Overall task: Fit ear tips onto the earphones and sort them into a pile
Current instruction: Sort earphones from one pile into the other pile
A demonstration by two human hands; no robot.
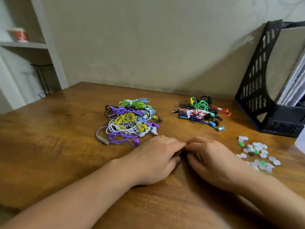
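Note:
My left hand (158, 156) and my right hand (212, 159) meet at the middle of the wooden table (57, 146), fingers curled and fingertips touching. Between them my left hand pinches a small dark earphone (181, 154), mostly hidden. A pale ear tip (197, 157) glints under my right fingers. A pile of purple, yellow, white and green earphones (128, 123) lies just beyond my left hand. A second pile of darker, red and green earphones (203, 113) lies beyond my right hand. Loose clear and green ear tips (257, 152) are scattered to the right.
A black plastic file holder (257, 83) with papers stands at the back right against the wall. A white object (301, 142) shows at the right edge. White shelves (24, 45) stand off the table's left side.

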